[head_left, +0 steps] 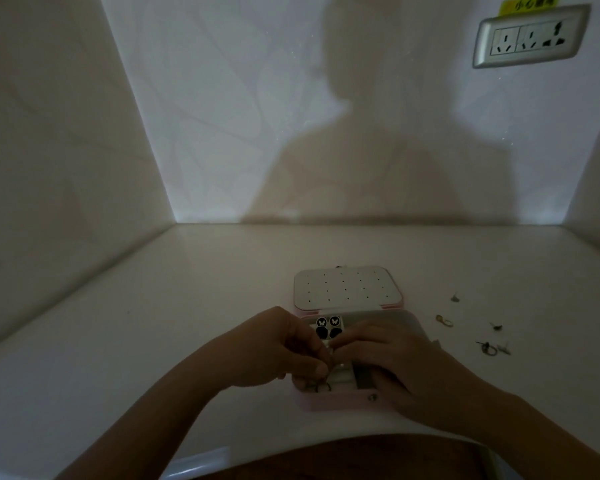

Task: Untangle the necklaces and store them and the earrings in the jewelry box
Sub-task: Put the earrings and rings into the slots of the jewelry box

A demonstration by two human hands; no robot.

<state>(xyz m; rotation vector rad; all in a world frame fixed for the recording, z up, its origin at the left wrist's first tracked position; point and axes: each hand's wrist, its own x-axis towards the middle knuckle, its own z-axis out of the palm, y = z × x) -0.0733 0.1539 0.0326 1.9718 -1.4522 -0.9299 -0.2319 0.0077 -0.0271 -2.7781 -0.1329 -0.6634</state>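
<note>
A pink jewelry box point(340, 401) lies open on the white table, its lid point(347, 286) folded back and showing a white panel with small holes. My left hand point(284, 348) hovers over the box's left compartments with fingers curled, pinching a thin ring-shaped piece point(321, 386). My right hand point(388, 355) rests on the box's right half, fingertips meeting the left hand's. Two black butterfly discs point(328, 322) sit in the box's far-left slot. Several loose earrings point(489, 346) lie on the table to the right. No necklace chain is clearly visible in the dim light.
White walls enclose the table on the left, back and right. A wall socket point(530, 36) is at the upper right. The table's front edge curves just below my forearms. More small earrings point(444, 320) lie right of the box.
</note>
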